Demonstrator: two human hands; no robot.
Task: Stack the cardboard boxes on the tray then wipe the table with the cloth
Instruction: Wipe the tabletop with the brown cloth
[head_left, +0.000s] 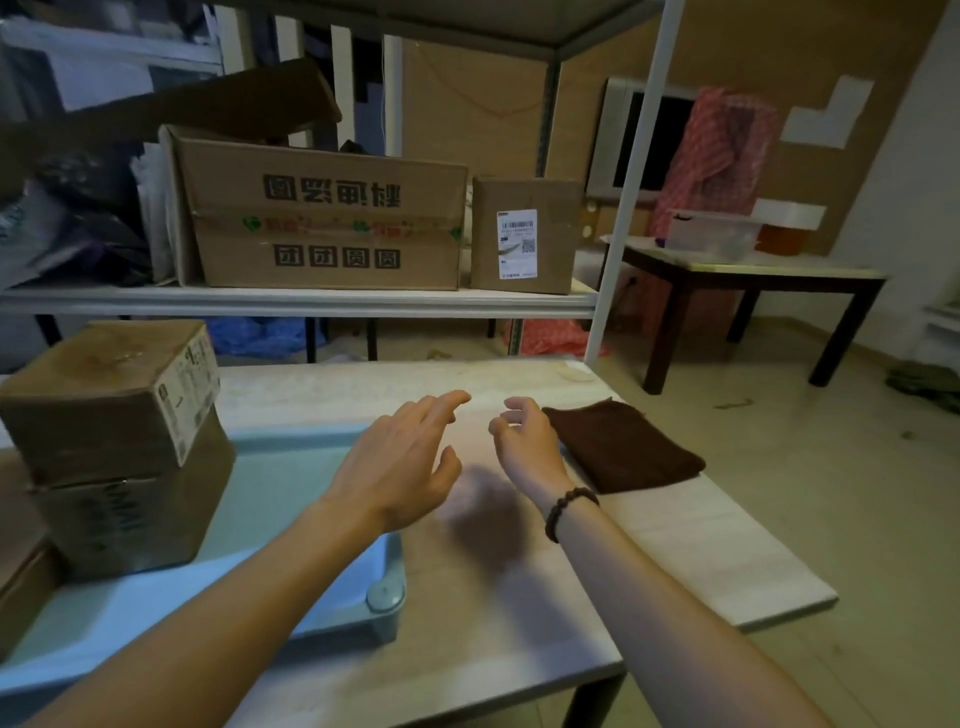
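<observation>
Two cardboard boxes stand stacked at the left on a light blue tray (291, 467): the upper box (104, 384) with a white label rests on the lower box (135, 519). A folded dark brown cloth (623, 447) lies on the pale table (701, 561) to the right. My left hand (405, 462) hovers over the tray's right edge, fingers spread and holding nothing. Just left of the cloth, my right hand (524, 441) floats with loosely curled fingers, also empty, a bead bracelet on its wrist.
A shelf behind the table carries a large printed carton (327, 218) and a smaller labelled box (524, 234). A white shelf post (618, 218) rises at the table's back right corner. A dark table (748, 280) with containers stands further right.
</observation>
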